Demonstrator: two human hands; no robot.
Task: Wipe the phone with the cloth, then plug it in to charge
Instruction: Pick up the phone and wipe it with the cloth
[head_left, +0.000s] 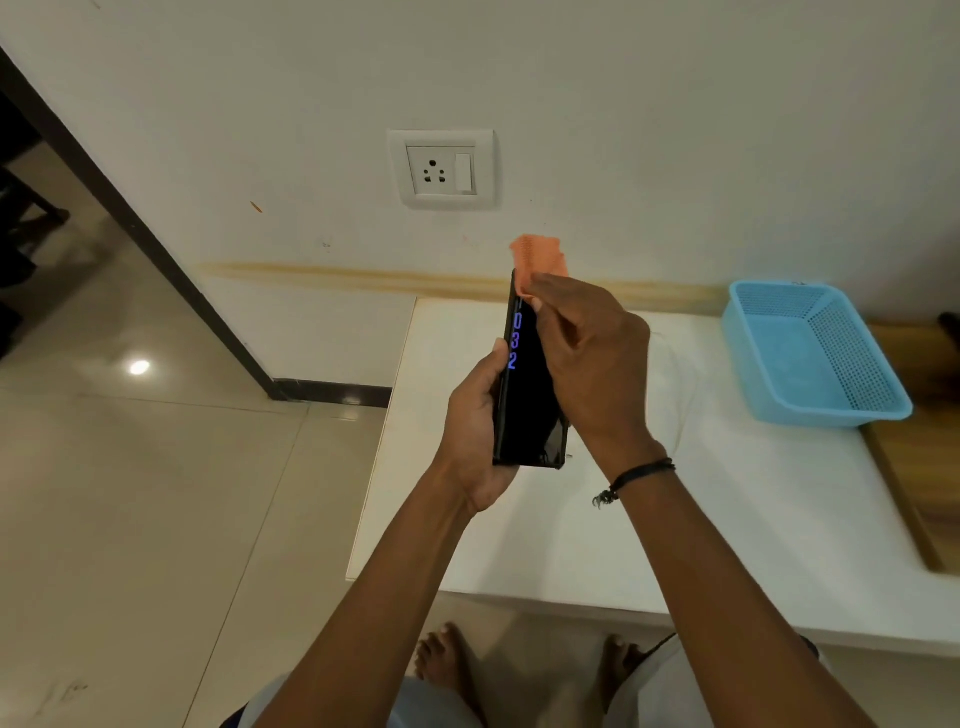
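Gripping the phone (524, 410), left hand (475, 436) fingers curl; right hand (587, 358) fingers pinch the cloth (537, 257).

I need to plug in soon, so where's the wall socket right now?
In the head view, the wall socket is on the white wall at centre, above the orange cloth and the phone held in the hands.

basket (852, 364) on table (727, 519) — right | socket (441, 170) on wall (675, 130) — behind table
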